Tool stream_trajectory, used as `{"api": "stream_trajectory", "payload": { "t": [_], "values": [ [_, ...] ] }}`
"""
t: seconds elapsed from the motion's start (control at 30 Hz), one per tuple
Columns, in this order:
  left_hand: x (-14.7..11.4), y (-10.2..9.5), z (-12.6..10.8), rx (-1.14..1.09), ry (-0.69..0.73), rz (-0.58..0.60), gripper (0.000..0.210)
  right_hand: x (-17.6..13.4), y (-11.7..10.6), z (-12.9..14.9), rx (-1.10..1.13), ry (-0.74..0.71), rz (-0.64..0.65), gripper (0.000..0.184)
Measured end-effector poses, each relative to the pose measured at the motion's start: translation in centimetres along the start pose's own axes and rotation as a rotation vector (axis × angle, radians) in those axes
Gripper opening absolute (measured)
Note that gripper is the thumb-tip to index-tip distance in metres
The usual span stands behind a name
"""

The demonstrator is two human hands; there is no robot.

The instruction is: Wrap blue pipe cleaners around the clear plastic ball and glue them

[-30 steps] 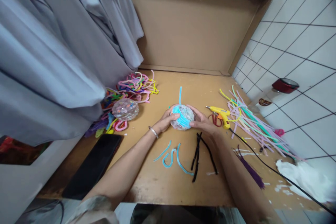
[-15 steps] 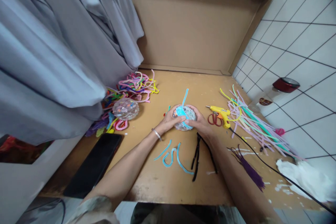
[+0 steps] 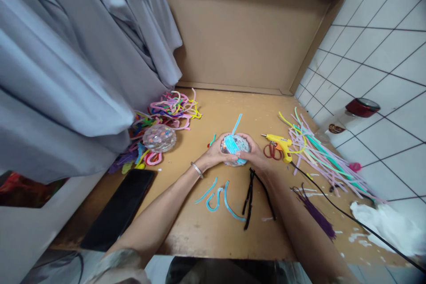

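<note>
Between my two hands is a clear faceted ball (image 3: 245,143), with light-blue pipe cleaner (image 3: 232,144) laid in rows across its upper left side. One end of the pipe cleaner sticks up past the far rim. My left hand (image 3: 216,153) wraps the ball's left side, thumb along the near face. On the right side, my right hand (image 3: 254,153) curls around it, its thumb meeting the blue rows. Loose light-blue pipe cleaner pieces (image 3: 229,204) and black pipe cleaners (image 3: 248,199) lie on the table below my hands.
To the right lie a yellow glue gun (image 3: 280,143), red-handled scissors (image 3: 273,151), straight pipe cleaners (image 3: 319,155) and a purple tassel (image 3: 316,217). Left are a second clear ball (image 3: 159,138), tangled pipe cleaners (image 3: 173,108) and a black phone (image 3: 120,208). A cardboard wall (image 3: 246,35) stands behind.
The ball has shifted slightly right and turned a little in my hands. The upright blue end leans further right, and my left thumb has moved lower on the ball.
</note>
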State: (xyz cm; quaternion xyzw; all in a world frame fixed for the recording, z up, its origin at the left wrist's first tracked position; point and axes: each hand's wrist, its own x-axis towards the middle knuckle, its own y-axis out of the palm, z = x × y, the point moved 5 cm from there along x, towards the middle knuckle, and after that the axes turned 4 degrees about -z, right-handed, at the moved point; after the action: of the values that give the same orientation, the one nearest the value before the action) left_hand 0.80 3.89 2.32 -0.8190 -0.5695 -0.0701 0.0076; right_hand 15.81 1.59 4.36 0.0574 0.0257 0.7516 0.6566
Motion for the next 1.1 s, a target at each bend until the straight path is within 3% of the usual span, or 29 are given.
{"api": "stream_trajectory", "payload": {
  "t": [0.27, 0.57, 0.7, 0.97, 1.1],
  "values": [
    [-0.5, 0.3, -1.1, 0.157, 0.056, 0.019, 0.098, 0.0, -0.2, 0.7, -0.046, -0.024, 0.064, 0.067],
    [-0.9, 0.8, -2.2, 0.410, 0.221, -0.016, 0.091, -0.2, 0.2, 0.6, -0.105, -0.070, -0.054, 0.060],
    [-0.9, 1.0, -2.3, 0.362, 0.274, 0.029, 0.091, -0.4, 0.5, 1.1, -0.174, -0.084, -0.033, 0.062],
    [-0.7, 1.1, -1.7, 0.298, 0.313, 0.066, 0.093, -0.3, 0.6, 2.0, -0.229, -0.234, 0.014, 0.038],
    [-0.8, 1.0, -2.2, 0.329, 0.308, 0.068, 0.088, -0.4, 0.6, 1.7, -0.215, -0.184, 0.011, 0.054]
  ]
}}
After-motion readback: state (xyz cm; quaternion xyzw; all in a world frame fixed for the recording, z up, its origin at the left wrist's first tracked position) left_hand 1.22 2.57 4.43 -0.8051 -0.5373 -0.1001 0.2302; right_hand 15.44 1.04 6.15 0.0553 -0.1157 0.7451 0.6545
